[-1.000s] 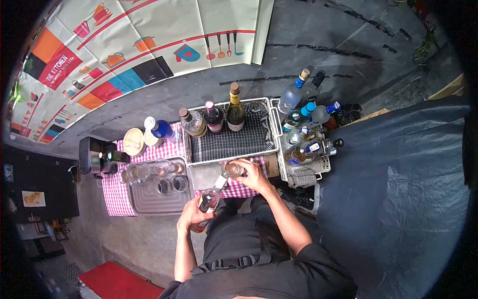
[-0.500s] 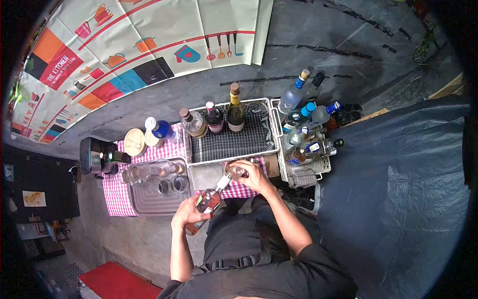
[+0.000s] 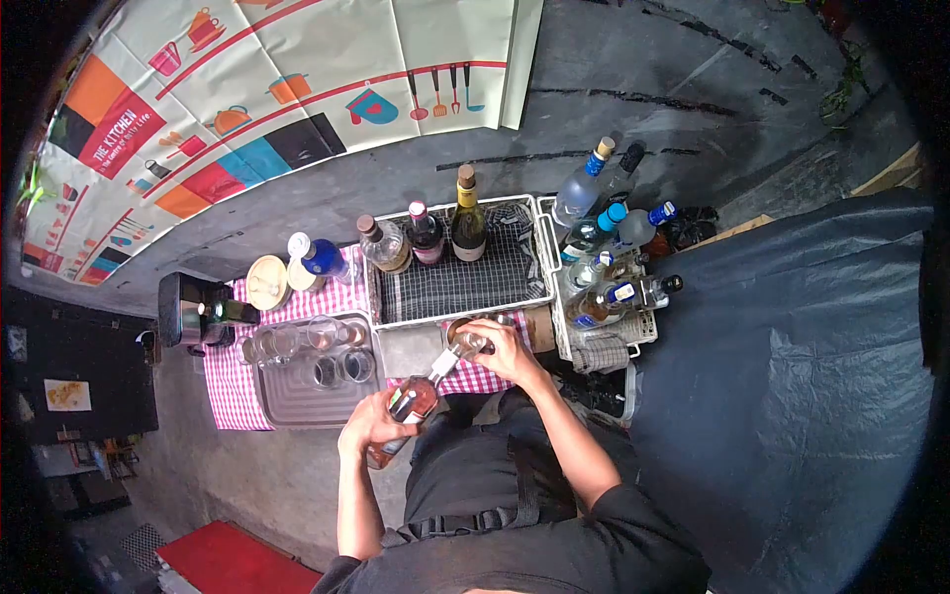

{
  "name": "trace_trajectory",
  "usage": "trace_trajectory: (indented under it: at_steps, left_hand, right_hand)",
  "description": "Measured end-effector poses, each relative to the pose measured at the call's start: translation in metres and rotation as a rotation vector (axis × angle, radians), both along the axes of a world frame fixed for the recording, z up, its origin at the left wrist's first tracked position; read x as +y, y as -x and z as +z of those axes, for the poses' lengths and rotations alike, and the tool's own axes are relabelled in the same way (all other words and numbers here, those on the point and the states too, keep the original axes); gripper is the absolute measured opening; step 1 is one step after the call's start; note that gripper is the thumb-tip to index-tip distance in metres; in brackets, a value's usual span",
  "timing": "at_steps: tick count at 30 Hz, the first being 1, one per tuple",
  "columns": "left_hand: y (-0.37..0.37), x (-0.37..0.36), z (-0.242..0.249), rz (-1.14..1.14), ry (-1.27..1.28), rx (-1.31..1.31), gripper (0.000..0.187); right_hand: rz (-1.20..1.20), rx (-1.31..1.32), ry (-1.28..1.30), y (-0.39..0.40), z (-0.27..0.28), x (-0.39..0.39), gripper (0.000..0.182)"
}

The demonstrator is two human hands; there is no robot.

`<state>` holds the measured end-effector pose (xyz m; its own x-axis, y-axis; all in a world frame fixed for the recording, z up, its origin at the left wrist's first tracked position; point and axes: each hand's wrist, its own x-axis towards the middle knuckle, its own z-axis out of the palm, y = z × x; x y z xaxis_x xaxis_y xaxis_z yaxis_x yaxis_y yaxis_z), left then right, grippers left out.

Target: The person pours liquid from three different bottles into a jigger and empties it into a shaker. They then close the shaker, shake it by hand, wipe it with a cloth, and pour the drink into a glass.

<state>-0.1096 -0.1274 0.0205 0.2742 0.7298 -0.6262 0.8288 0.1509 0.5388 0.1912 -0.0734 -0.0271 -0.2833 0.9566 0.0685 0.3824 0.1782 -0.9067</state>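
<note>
My left hand (image 3: 374, 424) is wrapped around the body of a clear glass bottle (image 3: 414, 398) of amber liquid. The bottle is tilted, its neck slanting up to the right. A small drinking glass (image 3: 465, 346) is in the fingers of my right hand (image 3: 503, 354), right at the bottle's mouth. Whether liquid is flowing is too small to make out. Both hands are over the near edge of the pink checked cloth (image 3: 472, 377). To their left lies a grey tray (image 3: 287, 404) with several glasses (image 3: 280, 343) on it.
Behind my hands, a white wire basket (image 3: 465, 315) with a dark checked cloth holds three bottles. Another white rack (image 3: 643, 332) at the right is crowded with bottles. A blue-and-white bottle (image 3: 321, 257), round lidded containers (image 3: 267, 281) and a black box (image 3: 184, 309) stand at left.
The bottle and my left hand have shifted very slightly. Otherwise the scene looks the same.
</note>
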Motion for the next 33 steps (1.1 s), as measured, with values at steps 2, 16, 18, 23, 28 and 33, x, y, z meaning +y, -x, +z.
trace_trajectory:
  at_steps: [2,16,18,23,28,33]
  left_hand:
    - [-0.001,0.0,0.002,0.009,-0.009,-0.011,0.088]
    - [-0.001,0.001,0.003,0.01,0.004,-0.009,0.091]
    - [0.001,0.0,-0.005,0.008,0.025,0.01,0.093]
    - [0.0,-0.001,-0.007,0.014,0.034,-0.026,0.093]
    - [-0.003,-0.001,-0.001,0.024,0.036,0.016,0.092]
    - [0.001,-0.01,-0.021,0.081,-0.081,-0.098,0.091]
  right_hand:
    - [0.003,-0.003,-0.012,0.0,0.0,0.0,0.049]
    - [-0.001,0.022,0.028,-0.001,-0.006,0.0,0.05]
    - [0.001,0.067,0.062,-0.001,-0.008,0.0,0.05]
    - [0.007,0.109,0.093,-0.003,-0.001,-0.001,0.049]
    - [-0.003,0.253,0.255,-0.001,-0.015,-0.004,0.054]
    - [-0.022,0.378,0.351,-0.002,-0.02,-0.006,0.059]
